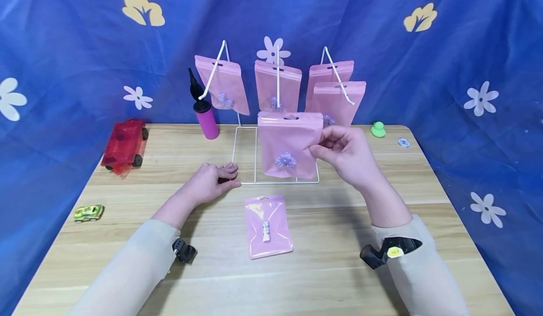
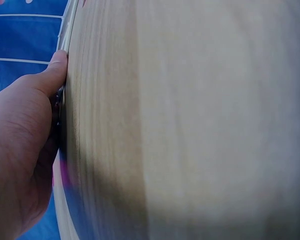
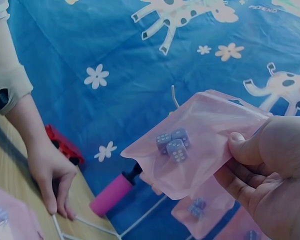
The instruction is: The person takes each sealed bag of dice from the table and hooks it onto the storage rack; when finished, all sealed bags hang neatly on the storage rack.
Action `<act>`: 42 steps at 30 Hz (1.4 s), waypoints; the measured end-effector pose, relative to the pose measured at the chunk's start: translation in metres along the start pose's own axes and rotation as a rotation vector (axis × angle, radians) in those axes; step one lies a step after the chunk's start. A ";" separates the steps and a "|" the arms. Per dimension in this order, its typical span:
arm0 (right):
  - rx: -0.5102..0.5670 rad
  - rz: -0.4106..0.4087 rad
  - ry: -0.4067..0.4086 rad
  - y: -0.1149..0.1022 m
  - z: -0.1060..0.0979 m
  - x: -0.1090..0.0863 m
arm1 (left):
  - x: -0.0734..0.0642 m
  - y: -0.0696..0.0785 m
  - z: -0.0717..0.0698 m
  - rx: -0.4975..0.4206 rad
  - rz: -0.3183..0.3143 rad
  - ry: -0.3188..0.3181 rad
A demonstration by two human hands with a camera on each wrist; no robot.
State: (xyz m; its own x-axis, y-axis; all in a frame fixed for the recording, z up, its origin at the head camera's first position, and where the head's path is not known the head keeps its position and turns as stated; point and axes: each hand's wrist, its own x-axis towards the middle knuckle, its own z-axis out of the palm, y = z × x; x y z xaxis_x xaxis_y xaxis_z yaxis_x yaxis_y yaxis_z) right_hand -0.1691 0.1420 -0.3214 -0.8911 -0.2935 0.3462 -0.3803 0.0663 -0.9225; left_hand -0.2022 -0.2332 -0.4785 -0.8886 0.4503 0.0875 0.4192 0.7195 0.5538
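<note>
My right hand [image 1: 345,153] pinches the right edge of a pink zip bag [image 1: 275,137], held up in front of a white wire display rack [image 1: 256,158]. Several pale purple dice [image 3: 174,144] show through this bag in the right wrist view. At the front left corner of the rack's base, my left hand [image 1: 208,181] grips the wire between thumb and fingers, low against the table. Another pink bag [image 1: 277,246] with dice lies flat on the table before the rack. More pink bags [image 1: 222,80] hang from the rack's three hooks, two of them on the right hook.
A magenta hand pump [image 1: 207,120] stands left of the rack. Further left are a red toy car [image 1: 124,141] and a small green toy car [image 1: 88,213]. A green rubber duck [image 1: 378,129] and a round chip [image 1: 404,142] sit at the back right. Blue cloth [image 1: 169,85] hangs behind.
</note>
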 end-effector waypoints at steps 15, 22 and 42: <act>0.061 0.032 0.013 0.009 0.017 0.028 | -0.002 0.001 0.001 -0.022 0.008 0.014; 0.028 0.021 0.043 0.018 0.018 0.040 | -0.002 0.001 0.001 0.004 0.020 0.022; 0.004 0.048 0.168 0.027 0.029 0.067 | -0.001 0.001 0.001 -0.003 0.006 0.006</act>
State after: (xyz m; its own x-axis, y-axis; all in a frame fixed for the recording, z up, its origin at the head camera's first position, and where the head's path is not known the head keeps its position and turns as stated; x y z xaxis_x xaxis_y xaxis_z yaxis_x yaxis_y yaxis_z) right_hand -0.2315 0.0969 -0.3280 -0.9371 -0.1261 0.3256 -0.3361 0.0727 -0.9390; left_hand -0.2003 -0.2323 -0.4787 -0.8870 0.4518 0.0960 0.4244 0.7151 0.5555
